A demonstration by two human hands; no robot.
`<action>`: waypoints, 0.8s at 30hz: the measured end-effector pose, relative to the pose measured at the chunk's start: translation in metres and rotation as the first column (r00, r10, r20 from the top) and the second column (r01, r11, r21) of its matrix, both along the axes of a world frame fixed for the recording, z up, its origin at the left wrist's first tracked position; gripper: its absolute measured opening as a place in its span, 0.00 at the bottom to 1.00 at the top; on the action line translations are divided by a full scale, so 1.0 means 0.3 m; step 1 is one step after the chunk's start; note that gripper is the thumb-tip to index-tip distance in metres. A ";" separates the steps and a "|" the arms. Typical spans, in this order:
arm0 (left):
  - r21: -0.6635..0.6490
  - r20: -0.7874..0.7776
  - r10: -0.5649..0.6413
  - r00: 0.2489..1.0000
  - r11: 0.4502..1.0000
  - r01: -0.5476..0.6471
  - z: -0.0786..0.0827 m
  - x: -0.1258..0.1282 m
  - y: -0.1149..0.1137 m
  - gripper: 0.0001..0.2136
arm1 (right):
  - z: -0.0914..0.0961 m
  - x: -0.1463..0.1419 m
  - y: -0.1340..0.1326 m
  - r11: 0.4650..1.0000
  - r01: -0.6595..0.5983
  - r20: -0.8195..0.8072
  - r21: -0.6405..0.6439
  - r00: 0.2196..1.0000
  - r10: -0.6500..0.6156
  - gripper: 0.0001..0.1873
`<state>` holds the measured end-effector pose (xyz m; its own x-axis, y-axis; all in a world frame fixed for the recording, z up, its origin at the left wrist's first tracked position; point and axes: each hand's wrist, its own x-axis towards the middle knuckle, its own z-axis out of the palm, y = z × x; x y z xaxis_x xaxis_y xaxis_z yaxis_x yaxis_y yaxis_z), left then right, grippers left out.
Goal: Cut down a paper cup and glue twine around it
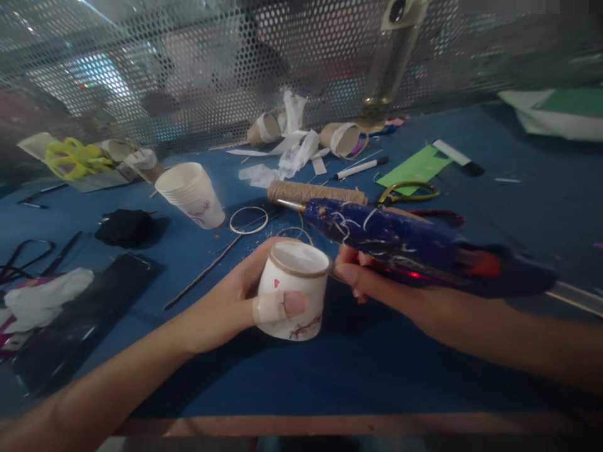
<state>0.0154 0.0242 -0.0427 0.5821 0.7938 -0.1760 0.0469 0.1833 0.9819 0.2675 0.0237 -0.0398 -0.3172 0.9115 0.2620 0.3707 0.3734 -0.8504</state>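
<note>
My left hand [238,295], with a bandage around its thumb, is wrapped round a small white paper cup [315,301]. The cup has a pinkish floral print, and brown twine runs along its rim. To the right, my right hand [377,279] is closed round a dark blue hot glue gun [391,235]. A red light glows on the gun, and thin glue strings cling to its body. Its metal nozzle points left, above and behind the cup. The right thumb and fingertips are close to the cup's rim, seemingly pinching a thin strand of twine.
Behind the gun lies a roll of twine [320,190]. A stack of paper cups [195,194] leans left of it, near a white ring [249,220]. Farther back are a marker [360,168], green paper [414,169] and yellow-handled scissors [70,158]. A perforated metal screen [211,69] bounds the table.
</note>
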 end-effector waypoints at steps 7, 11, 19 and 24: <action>-0.006 0.027 -0.019 0.999 1.000 0.019 -0.006 0.003 0.000 0.23 | -0.005 -0.010 -0.003 0.999 0.028 -0.074 -0.014 0.997 -0.029 0.15; -0.011 0.040 -0.020 0.999 1.000 0.020 -0.010 0.008 0.003 0.23 | -0.026 -0.007 -0.003 0.999 0.044 -0.146 -0.021 0.988 -0.046 0.13; 0.007 0.039 -0.034 0.999 0.999 0.034 -0.010 0.006 0.000 0.22 | -0.020 -0.002 -0.009 0.999 0.015 -0.081 -0.029 0.997 -0.017 0.11; 0.005 0.033 -0.030 0.999 1.000 0.029 -0.006 0.004 -0.001 0.23 | -0.013 -0.008 -0.008 0.999 0.033 -0.080 0.041 0.996 -0.030 0.13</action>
<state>0.0166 0.0240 -0.0445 0.6106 0.7771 -0.1527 0.0201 0.1776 0.9839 0.2653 0.0214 -0.0437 -0.2649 0.9084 0.3235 0.3147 0.3986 -0.8614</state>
